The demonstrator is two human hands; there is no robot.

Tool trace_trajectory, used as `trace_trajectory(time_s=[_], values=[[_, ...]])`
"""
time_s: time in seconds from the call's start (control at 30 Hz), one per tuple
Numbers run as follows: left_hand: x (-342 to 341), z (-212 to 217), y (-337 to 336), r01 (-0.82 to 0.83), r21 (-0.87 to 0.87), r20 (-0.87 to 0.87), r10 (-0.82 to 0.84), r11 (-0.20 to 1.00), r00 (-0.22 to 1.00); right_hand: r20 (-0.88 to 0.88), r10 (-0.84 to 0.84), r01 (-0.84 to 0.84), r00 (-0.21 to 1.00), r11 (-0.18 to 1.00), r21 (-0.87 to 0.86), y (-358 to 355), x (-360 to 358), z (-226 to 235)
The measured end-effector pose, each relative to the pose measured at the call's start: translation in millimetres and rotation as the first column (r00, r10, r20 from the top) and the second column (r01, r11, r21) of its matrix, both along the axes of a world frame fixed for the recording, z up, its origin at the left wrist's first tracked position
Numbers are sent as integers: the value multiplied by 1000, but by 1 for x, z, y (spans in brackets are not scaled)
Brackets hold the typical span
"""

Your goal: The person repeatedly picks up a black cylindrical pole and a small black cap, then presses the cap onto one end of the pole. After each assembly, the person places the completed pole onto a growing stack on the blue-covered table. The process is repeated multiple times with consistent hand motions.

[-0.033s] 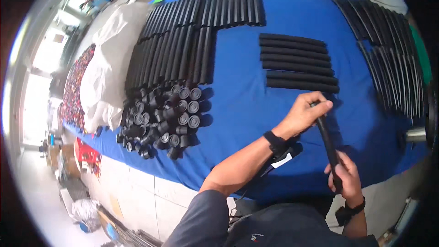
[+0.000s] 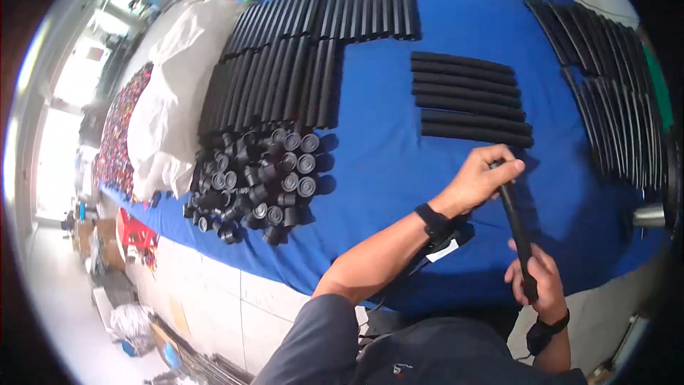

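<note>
My left hand is closed round the upper end of a black tube, its thumb and fingers at the end. The tube slants down toward me, and its lower end lies in my right hand, with the thumb across it and some fingers partly lifted. Just beyond my left hand, several similar black tubes lie side by side on the blue cloth. Whether anything sits inside the tube's upper end is hidden by my fingers.
Black round caps are heaped at the left, below rows of black tubes. White plastic sheeting lies beside them. Thinner black strips lie at the right, near a metal cylinder. A red stool stands on the floor.
The whole view has shifted slightly, moving the table's things a little to the right. My right hand's fingers have loosened slightly at the tube's lower end; my left hand keeps its grip.
</note>
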State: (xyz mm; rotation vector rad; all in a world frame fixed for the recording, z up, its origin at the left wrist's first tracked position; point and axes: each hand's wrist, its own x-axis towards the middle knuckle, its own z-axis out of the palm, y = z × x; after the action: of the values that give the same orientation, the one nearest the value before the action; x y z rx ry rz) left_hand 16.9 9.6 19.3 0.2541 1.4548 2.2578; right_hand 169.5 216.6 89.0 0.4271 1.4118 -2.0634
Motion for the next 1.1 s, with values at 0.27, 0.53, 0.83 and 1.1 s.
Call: trace_trajectory(time_s=[0.27,0.53,0.83,1.1], values=[[-1,-6,3,-74,-59,-109,68,996,992,-168,91,-46,981,965,258,5,3,-17],[-5,-4,7,-103,88,-169,117,991,979,11,6,-7,1000,1000,28,14,7,-31],[-1,2,-3,-17,-26,-132,13,1000,991,-200,86,-20,976,949,315,0,7,-13],[-3,1,0,-8,-110,-58,2,994,998,-158,185,-95,970,885,457,9,1,-13]])
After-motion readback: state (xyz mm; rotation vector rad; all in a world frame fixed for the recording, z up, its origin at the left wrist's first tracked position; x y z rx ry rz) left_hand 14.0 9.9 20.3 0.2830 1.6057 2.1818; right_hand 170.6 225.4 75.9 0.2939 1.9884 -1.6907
